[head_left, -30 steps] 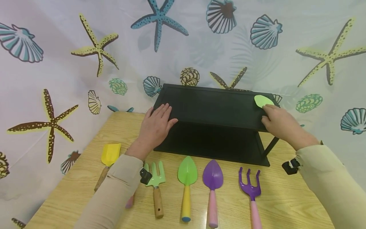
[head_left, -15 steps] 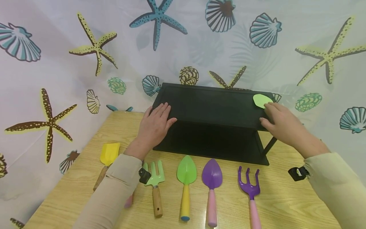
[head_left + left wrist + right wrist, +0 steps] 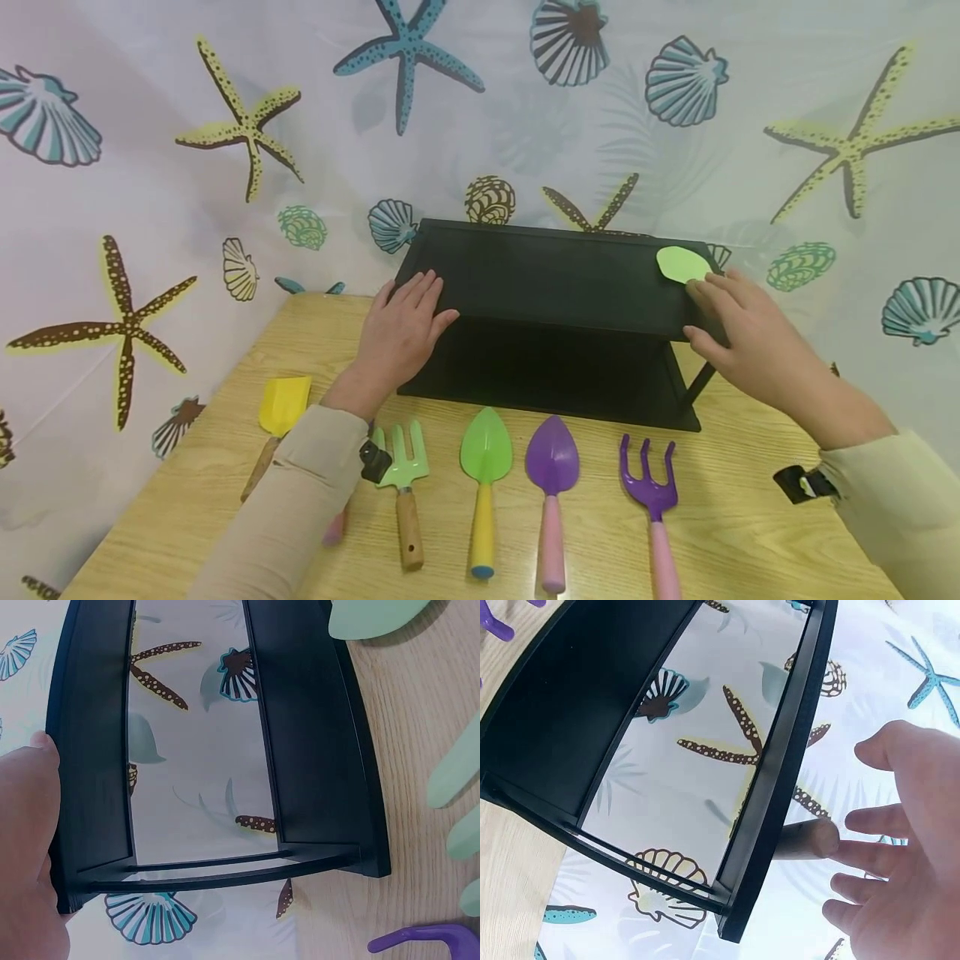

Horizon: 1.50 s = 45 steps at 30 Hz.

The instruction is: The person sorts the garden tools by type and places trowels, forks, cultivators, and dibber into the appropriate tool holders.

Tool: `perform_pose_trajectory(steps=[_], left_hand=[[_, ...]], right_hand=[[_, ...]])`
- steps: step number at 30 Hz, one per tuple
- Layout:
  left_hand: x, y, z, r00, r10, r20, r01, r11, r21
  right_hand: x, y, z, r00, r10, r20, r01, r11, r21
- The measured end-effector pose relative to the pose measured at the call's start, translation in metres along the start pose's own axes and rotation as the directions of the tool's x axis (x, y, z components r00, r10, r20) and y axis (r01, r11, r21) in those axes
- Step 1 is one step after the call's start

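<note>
A black two-tier shelf (image 3: pixel 540 275) stands on the table. My left hand (image 3: pixel 401 333) rests on the left end of its top tier, fingers straight. On the right end of that tier lies a hand trowel with a light-green blade (image 3: pixel 681 264). My right hand (image 3: pixel 750 342) is beside this trowel; it hides the handle in the head view. In the right wrist view, the brown handle's end (image 3: pixel 821 838) sticks out past the shelf's edge. The loosely extended fingers (image 3: pixel 870 857) are at that end; whether they touch it I cannot tell.
In front of the shelf lie a yellow shovel (image 3: pixel 285 404), a light-green fork (image 3: pixel 405 475), a green trowel (image 3: pixel 486 450), a purple trowel (image 3: pixel 552 454) and a purple fork (image 3: pixel 651 487). A pink handle (image 3: pixel 335 529) shows beside the left sleeve. Patterned cloth (image 3: pixel 480 108) hangs behind.
My right hand has let go of the light-green trowel and drawn slightly right, its fingers loosening. The trowel stays on the top tier. My left hand keeps its place on the shelf.
</note>
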State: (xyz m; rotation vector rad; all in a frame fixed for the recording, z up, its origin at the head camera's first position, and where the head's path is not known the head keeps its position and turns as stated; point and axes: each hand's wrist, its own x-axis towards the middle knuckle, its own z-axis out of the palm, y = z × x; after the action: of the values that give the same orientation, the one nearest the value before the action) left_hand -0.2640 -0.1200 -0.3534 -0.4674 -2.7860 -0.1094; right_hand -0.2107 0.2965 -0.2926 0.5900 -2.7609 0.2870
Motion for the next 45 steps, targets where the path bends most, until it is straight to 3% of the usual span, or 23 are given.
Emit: perform_pose_trajectory(steps=[7, 11, 14, 18, 22, 31, 38, 45], left_hand=[[-0.001, 0.000, 0.000, 1.000, -0.003, 0.002, 0.003, 1.000, -0.008], [-0.001, -0.001, 0.001, 1.000, -0.002, 0.004, 0.002, 1.000, -0.009], [-0.002, -0.001, 0.001, 1.000, -0.005, 0.009, 0.005, 1.000, -0.008], [-0.002, -0.002, 0.002, 1.000, -0.007, 0.005, 0.007, 1.000, -0.006], [-0.002, -0.002, 0.002, 1.000, -0.004, -0.009, 0.004, 1.000, -0.006], [-0.002, 0.000, 0.000, 1.000, -0.002, 0.002, 0.002, 1.000, -0.007], [-0.001, 0.000, 0.000, 1.000, 0.002, -0.012, -0.002, 1.000, 0.001], [-0.001, 0.001, 0.000, 1.000, 0.001, -0.005, -0.001, 1.000, 0.001]], right_hand=[[-0.014, -0.009, 0.002, 1.000, -0.006, -0.007, 0.007, 1.000, 0.013], [-0.022, -0.013, 0.003, 0.999, -0.030, -0.021, 0.029, 0.999, -0.034], [-0.029, -0.016, 0.006, 0.996, -0.072, -0.058, 0.069, 0.996, -0.055], [-0.037, -0.019, 0.013, 0.976, -0.160, -0.146, 0.161, 0.987, -0.012], [-0.046, -0.021, 0.021, 0.965, -0.184, -0.187, 0.192, 0.981, 0.029], [-0.078, -0.021, 0.036, 0.980, -0.107, -0.170, 0.118, 0.991, 0.057], [-0.107, -0.021, 0.051, 0.995, -0.005, -0.101, 0.016, 0.993, 0.114], [-0.136, -0.022, 0.065, 0.995, 0.077, -0.056, -0.067, 0.986, 0.155]])
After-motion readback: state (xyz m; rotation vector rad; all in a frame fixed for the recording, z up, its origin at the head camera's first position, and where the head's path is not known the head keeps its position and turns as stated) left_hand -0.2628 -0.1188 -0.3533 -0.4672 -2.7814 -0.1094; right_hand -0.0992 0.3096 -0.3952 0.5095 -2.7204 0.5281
